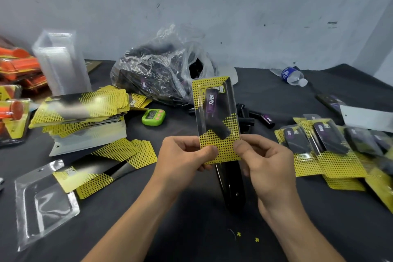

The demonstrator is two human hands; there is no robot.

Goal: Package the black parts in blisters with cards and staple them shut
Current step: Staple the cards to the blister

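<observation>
I hold a clear blister pack (217, 121) upright at the centre, with a yellow dotted card and a black part with a purple "TAPER" label inside. My left hand (185, 155) pinches its lower left edge and my right hand (263, 159) pinches its lower right edge. Below the pack, a black stapler (231, 189) lies on the table between my wrists. Loose black parts (255, 117) lie behind the pack. A stack of yellow cards (85, 110) sits at the left, and an empty blister (44, 202) lies at the lower left.
A plastic bag of black parts (161, 70) stands at the back centre. Filled packs (327, 144) pile up at the right. A stack of clear blisters (61, 61) stands at back left beside orange packs (19, 68). A green timer (153, 116) and a water bottle (293, 75) lie on the dark table (191, 229).
</observation>
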